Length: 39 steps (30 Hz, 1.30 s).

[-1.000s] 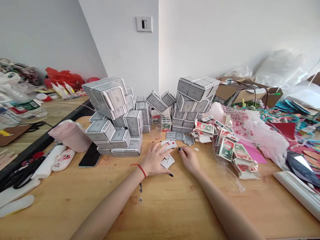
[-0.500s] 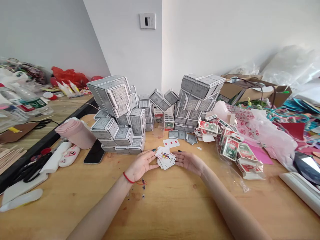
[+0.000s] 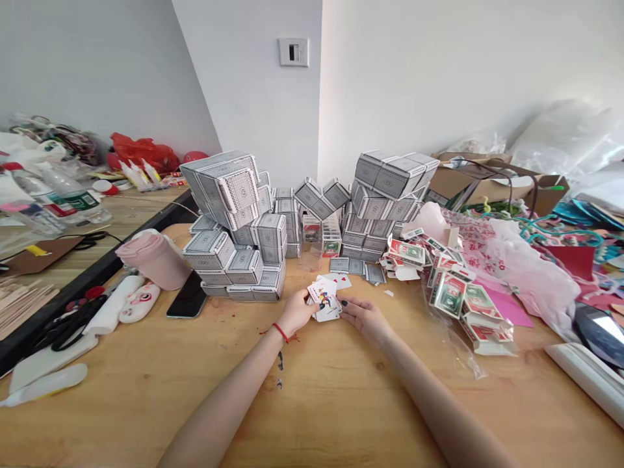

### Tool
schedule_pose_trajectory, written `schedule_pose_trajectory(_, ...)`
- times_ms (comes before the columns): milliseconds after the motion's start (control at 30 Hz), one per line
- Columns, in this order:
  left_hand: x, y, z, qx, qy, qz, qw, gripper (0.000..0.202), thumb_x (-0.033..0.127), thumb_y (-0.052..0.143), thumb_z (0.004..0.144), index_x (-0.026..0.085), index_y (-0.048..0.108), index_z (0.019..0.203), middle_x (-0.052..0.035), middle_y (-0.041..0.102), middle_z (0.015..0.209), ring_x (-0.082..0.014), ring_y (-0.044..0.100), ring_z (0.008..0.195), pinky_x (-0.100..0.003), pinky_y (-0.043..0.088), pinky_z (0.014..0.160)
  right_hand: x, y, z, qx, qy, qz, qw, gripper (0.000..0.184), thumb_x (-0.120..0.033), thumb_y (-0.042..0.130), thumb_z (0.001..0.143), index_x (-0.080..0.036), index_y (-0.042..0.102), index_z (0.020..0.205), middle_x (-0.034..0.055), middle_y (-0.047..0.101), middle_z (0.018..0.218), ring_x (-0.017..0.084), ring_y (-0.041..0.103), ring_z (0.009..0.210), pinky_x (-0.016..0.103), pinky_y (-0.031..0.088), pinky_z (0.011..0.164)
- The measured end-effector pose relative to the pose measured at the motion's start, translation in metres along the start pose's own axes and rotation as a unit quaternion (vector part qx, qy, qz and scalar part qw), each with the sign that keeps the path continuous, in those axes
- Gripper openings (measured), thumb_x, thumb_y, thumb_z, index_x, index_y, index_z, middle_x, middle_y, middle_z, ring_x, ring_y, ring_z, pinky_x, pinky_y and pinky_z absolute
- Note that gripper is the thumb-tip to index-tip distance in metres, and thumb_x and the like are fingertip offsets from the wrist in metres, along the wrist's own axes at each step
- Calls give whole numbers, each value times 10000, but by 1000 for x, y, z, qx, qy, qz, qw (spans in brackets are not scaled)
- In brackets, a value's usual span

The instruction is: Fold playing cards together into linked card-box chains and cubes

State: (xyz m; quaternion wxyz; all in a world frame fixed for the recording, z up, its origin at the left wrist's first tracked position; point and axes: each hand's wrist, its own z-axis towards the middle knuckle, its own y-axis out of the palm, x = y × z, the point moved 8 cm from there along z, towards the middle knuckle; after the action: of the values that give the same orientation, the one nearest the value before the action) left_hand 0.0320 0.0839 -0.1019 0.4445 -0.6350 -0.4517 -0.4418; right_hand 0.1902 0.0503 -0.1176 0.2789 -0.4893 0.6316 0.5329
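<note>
A small stack of playing cards (image 3: 326, 301), a joker face up on top, is between my hands over the wooden table (image 3: 341, 403). My left hand (image 3: 296, 313), with a red string at the wrist, pinches the stack's left edge. My right hand (image 3: 369, 323) lies at the stack's right side, fingers stretched out and fingertips close to the card edges. Just behind the stack a hearts card (image 3: 344, 281) lies face up, partly covered. Farther back, several grey-patterned cards (image 3: 355, 266) lie face down.
Folded-card block structures rise at left (image 3: 244, 260) and right (image 3: 375, 221), joined by tilted blocks (image 3: 316, 198). Opened card boxes (image 3: 451, 292) and a plastic bag (image 3: 526, 260) crowd the right. A phone (image 3: 188, 298) and pink cup (image 3: 153, 260) stand at left.
My left hand has moved right and closed on the stack, from lying open beside it. The cards are lifted and tilted a little. My right hand stays beside them.
</note>
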Motion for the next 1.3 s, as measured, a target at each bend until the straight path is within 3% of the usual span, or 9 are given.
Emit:
schedule_pose_trajectory(133,-1,1,-1,7,43,-10,999,275,44,574,699,123,567,962,-104,655,1043,-204,614,961,-344,480,845,-12,-2,1,48,-98,-86,990,362,-337,693,678,-173,630,995,90,668,1046,223,620,976,386,446,931)
schedule_pose_trajectory(233,13,9,-7,-10,126,-25,992,279,54,524,748,145,515,1011,-96,633,1078,-177,604,989,-319,474,860,-21,9,-2,27,-167,-128,977,494,-332,648,724,-220,504,1183,84,614,1166,219,572,1074,392,430,947)
schedule_pose_trajectory(300,24,14,-13,-19,174,-3,985,259,71,501,771,160,506,1014,-79,629,1061,-173,600,983,-322,473,860,-24,15,-5,10,-197,-176,964,429,-350,577,778,-214,507,1178,93,614,1165,225,559,1092,398,425,946)
schedule_pose_trajectory(433,43,19,-23,14,241,83,967,265,104,492,790,196,518,1037,-57,622,1037,-193,578,987,-362,448,890,-36,8,-12,73,-266,-290,916,262,-347,493,825,-199,597,1014,90,655,1074,243,585,1034,414,434,921)
schedule_pose_trajectory(567,46,24,-29,15,287,73,955,296,117,469,814,220,488,1091,-72,576,1116,-211,534,1061,-389,418,928,-35,9,-13,70,-295,-319,898,333,-303,460,843,-228,521,1161,84,607,1160,236,561,1082,418,423,940)
schedule_pose_trajectory(733,29,36,-27,1,269,-8,963,388,151,472,830,229,378,1199,-85,471,1221,-204,459,1151,-412,362,995,-17,25,-7,20,-287,-281,916,574,-199,463,809,-266,288,1351,76,437,1351,205,413,1251,428,324,1045)
schedule_pose_trajectory(900,22,45,-24,1,236,-85,968,401,278,536,817,214,367,1175,-105,438,1221,-217,459,1136,-412,356,990,-14,36,-10,14,-285,-218,933,684,-158,501,741,-264,241,1365,69,316,1424,202,332,1298,416,290,1066)
schedule_pose_trajectory(1067,19,41,-15,29,161,-178,970,288,447,435,853,189,423,980,-69,555,988,-176,559,893,-352,446,831,-14,47,-10,-48,-238,-155,958,631,-250,523,735,-257,295,1324,61,475,1297,224,486,1155,408,389,979)
schedule_pose_trajectory(1300,21,38,-8,136,154,-136,969,173,362,406,862,196,433,904,-53,595,915,-169,577,834,-321,445,772,-21,37,-7,132,-268,-235,925,308,-449,404,856,-222,501,1040,60,601,1052,212,525,1034,387,368,939)
